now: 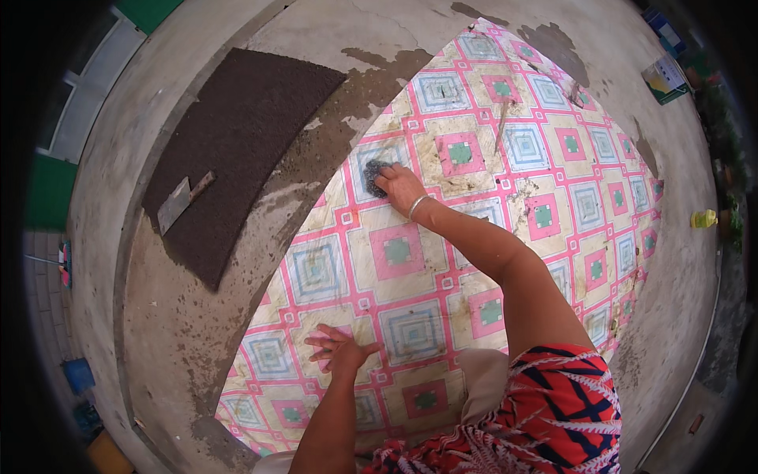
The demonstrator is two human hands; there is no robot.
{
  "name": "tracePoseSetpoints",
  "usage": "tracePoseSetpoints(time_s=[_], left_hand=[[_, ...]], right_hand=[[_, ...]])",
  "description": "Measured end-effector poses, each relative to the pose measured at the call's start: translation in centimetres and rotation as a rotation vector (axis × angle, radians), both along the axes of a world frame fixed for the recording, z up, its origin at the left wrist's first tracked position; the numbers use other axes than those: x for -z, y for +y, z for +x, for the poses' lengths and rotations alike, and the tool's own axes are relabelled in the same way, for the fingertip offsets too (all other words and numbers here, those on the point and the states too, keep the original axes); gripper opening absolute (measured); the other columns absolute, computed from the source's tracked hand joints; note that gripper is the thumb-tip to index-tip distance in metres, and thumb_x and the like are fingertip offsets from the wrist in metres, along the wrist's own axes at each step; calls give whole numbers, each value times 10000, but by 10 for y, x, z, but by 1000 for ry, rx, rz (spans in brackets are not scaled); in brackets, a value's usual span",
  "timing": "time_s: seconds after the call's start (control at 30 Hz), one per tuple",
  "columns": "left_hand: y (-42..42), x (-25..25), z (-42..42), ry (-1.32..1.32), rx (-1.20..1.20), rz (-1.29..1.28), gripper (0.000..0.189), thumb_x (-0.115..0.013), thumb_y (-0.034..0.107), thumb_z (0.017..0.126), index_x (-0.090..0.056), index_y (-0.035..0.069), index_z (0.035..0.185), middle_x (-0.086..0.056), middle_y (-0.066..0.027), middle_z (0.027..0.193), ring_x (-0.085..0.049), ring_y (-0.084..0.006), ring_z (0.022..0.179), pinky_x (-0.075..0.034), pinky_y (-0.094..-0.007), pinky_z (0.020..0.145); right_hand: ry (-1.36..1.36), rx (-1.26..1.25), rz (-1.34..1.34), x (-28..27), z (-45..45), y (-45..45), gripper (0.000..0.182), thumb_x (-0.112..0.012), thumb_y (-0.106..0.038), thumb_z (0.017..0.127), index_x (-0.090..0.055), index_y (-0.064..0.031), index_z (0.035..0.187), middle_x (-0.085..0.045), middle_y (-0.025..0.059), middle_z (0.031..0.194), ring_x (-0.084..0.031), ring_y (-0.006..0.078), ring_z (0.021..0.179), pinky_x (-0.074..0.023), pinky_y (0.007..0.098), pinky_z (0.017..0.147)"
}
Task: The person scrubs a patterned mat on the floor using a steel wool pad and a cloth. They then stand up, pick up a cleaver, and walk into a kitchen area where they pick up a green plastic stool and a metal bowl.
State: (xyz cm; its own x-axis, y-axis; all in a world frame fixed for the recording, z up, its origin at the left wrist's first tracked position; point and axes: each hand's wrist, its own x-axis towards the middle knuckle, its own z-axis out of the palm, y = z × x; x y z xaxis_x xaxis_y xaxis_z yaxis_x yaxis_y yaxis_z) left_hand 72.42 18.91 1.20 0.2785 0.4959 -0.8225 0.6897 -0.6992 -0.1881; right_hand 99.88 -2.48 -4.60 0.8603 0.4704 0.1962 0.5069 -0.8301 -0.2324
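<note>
A patterned plastic sheet (524, 148) in pink, blue and cream squares lies spread on the concrete ground, with dark dirt smears on it. My right hand (402, 185), a bracelet at its wrist, grips a grey metal scouring pad (375, 179) pressed against the sheet near its left edge. My left hand (342, 349) rests with fingers spread on the sheet's lower part and holds nothing. Part of the sheet is hidden beneath my arms and body.
Left of the sheet lies a dark brown mat (249, 130), with a flat-bladed scraper (177, 204) on it. Wet patches (331, 136) mark the concrete. At the right stand a yellow container (703, 218) and a box-like container (665, 77). A blue container (78, 374) stands at lower left.
</note>
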Motion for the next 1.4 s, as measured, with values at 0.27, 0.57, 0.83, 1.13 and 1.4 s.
tracePoseSetpoints(time_s=[0.27, 0.57, 0.83, 1.13, 1.4], left_hand=[[2, 2, 0, 25, -11, 29, 1559, -899, 516, 550, 312, 74, 1427, 353, -370, 1418, 96, -676, 1313, -282, -741, 984], [2, 6, -3, -17, 28, 27, 1554, -892, 530, 555, 311, 86, 1433, 333, -377, 1428, 65, -673, 1320, -294, -735, 972], [15, 25, -13, -12, 36, 49, 1631, -876, 638, 473, 349, 118, 1416, 359, -350, 1429, 124, -690, 1296, -275, -771, 948], [6, 24, -12, -66, 67, 114, 1594, -913, 550, 484, 271, 106, 1456, 296, -350, 1464, 36, -646, 1345, -328, -724, 961], [9, 22, -10, -39, 34, 82, 1604, -914, 537, 494, 316, 117, 1435, 323, -341, 1454, 60, -651, 1337, -306, -759, 942]], right_hand=[[146, -244, -49, -22, -51, 47, 198, -578, -84, 792, -675, -147, 952, -590, 44, 1036, -539, 237, 1048, -440, 371, 933], [-5, 353, -78, -7, -5, -94, 168, -607, -87, 745, -623, -108, 911, -598, 87, 959, -550, 270, 972, -465, 368, 828], [-42, 11, 95, -5, -90, -66, 207, -585, -55, 749, -626, -95, 948, -605, 98, 1120, -558, 290, 997, -480, 400, 842], [-8, -248, 59, 6, -158, -56, 160, -571, -101, 781, -630, -103, 930, -581, 64, 1004, -545, 259, 963, -452, 373, 860], [-7, 305, -25, -6, -71, -141, 140, -564, -47, 764, -624, -99, 879, -592, 97, 975, -561, 299, 945, -473, 399, 832]])
